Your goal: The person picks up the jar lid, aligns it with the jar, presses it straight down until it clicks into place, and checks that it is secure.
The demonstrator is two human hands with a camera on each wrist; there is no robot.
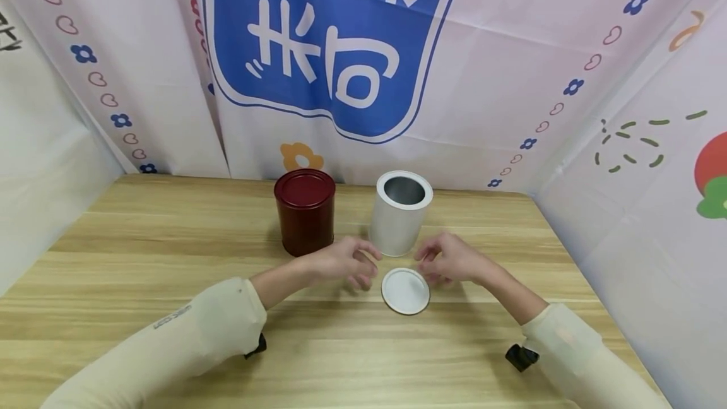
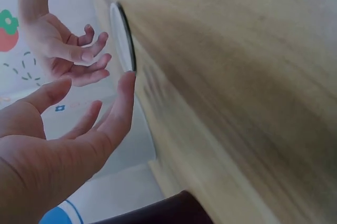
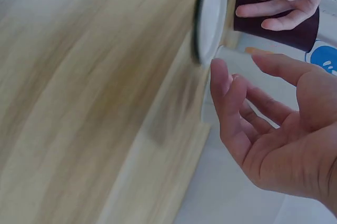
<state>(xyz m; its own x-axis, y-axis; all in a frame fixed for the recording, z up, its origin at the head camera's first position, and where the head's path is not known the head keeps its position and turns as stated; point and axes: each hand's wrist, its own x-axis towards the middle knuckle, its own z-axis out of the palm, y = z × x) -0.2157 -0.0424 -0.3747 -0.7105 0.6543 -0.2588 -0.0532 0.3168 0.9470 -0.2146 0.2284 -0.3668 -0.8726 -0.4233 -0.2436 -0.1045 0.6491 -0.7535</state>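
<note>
A round white lid (image 1: pixel 406 291) lies flat on the table between my two hands. Just behind it stands a white can (image 1: pixel 396 226), upright, its top uncovered and its grey inside showing. My left hand (image 1: pixel 348 262) hovers to the left of the lid, fingers loosely bent with nothing in them. On the other side, my right hand (image 1: pixel 449 259) is held near the lid's right edge, its fingers also relaxed and holding nothing. In the right wrist view, the fingertips come close to the rim of the lid (image 3: pixel 211 18).
A dark red can (image 1: pixel 307 216) with its lid on stands left of the white can, behind my left forearm. The wooden table (image 1: pixel 170 238) ends at a printed cloth backdrop (image 1: pixel 488 81). Cloth walls rise on both sides.
</note>
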